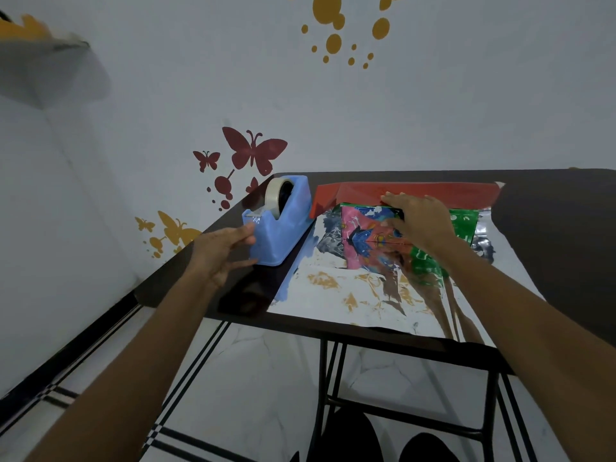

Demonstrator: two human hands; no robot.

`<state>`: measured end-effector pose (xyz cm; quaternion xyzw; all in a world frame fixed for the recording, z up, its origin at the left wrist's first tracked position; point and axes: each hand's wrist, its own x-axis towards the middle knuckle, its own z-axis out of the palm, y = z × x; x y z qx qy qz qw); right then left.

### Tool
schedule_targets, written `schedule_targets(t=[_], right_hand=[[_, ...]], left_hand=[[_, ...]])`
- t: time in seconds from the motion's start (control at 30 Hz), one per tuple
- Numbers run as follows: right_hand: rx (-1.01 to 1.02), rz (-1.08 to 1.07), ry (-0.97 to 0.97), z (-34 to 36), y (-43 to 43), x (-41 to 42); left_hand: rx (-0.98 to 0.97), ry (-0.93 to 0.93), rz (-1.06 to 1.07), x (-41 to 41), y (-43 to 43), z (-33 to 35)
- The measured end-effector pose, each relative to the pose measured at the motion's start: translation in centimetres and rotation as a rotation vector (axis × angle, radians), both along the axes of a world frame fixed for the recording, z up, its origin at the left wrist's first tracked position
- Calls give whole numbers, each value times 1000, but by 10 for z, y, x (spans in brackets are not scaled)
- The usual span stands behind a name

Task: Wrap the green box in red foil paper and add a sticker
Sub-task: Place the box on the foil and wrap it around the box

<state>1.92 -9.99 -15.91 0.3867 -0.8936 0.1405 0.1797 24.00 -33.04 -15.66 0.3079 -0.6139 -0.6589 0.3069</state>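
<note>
While the right grip [421, 221] presses flat, fingers straight, on the green box [366, 238], the left grip [220, 251], open and holding nothing, touches the blue tape dispenser [280, 225]. Box and red foil paper [410, 191] lie just right of the dispenser on the bench [550, 235].

Middle of the green box [363, 235] hidden under the right hand [420, 219], desk [566, 235] cut off at right edge, blurred shelf [50, 61] cropped upper left, orange wall decals [328, 8] cropped at top.
</note>
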Motion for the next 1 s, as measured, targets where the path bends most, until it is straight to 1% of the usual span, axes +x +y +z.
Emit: schedule_targets(t=[0.17, 0.37, 0.57, 0.67, 0.73, 0.87, 0.93, 1.0], right_hand=[[-11, 7, 9, -3, -2, -2], [7, -2, 4, -1, 0, 1], [17, -7, -13, 1, 1, 6], [6, -3, -23, 2, 2, 5], [1, 8, -19, 2, 2, 5], [12, 2, -23, 1, 2, 6], [25, 0, -18, 1, 3, 5], [37, -3, -14, 1, 3, 5]], left_hand=[[36, 1, 101, -9, 8, -4], [65, 16, 127, -9, 14, -3], [138, 18, 149, -6, 16, -12], [175, 64, 168, 1, 18, -15], [150, 112, 179, 9, 25, -16], [-14, 145, 315, 19, 58, -9], [-25, 206, 233, 14, 78, 6], [-54, 236, 51, 2, 95, 22]])
